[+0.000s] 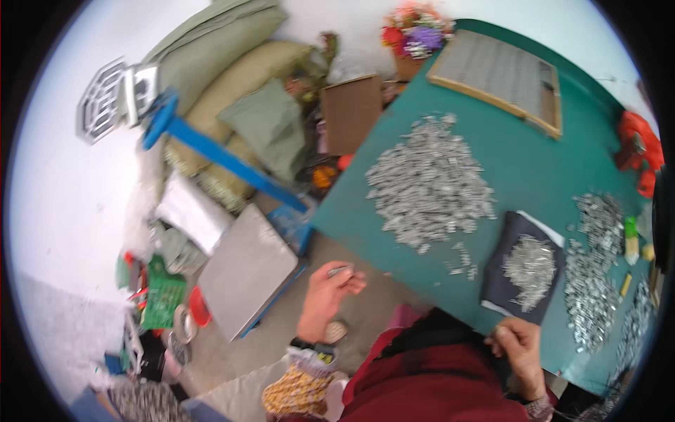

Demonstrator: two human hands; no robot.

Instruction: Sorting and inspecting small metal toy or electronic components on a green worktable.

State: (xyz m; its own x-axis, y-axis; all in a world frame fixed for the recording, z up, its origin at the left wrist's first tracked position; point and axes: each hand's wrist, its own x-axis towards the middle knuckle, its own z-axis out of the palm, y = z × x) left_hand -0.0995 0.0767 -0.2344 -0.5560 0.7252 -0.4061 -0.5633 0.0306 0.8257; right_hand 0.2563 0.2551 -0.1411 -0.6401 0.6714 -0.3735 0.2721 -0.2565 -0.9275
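My left hand [327,294] is held off the table's left edge, above the floor, its thumb and fingers closed on a small grey metal piece [340,270]. At the table's front edge, my right hand [519,343] is curled with the fingertips pressed together; whether anything sits in them is hidden. Just beyond it lies a dark folded cloth [497,276] bearing a pile of thin silvery pins [531,271]. A large heap of small grey metal pieces [430,183] spreads over the green table [351,224], with a few loose ones [461,261] near its front.
A wood-framed tray [492,74] lies at the back, beside artificial flowers [420,35]. More shiny metal parts [590,295] and a red bag [638,151] are on the right. Left of the table stands a platform scale [249,271] with a blue post [232,163], near stuffed sacks [239,77].
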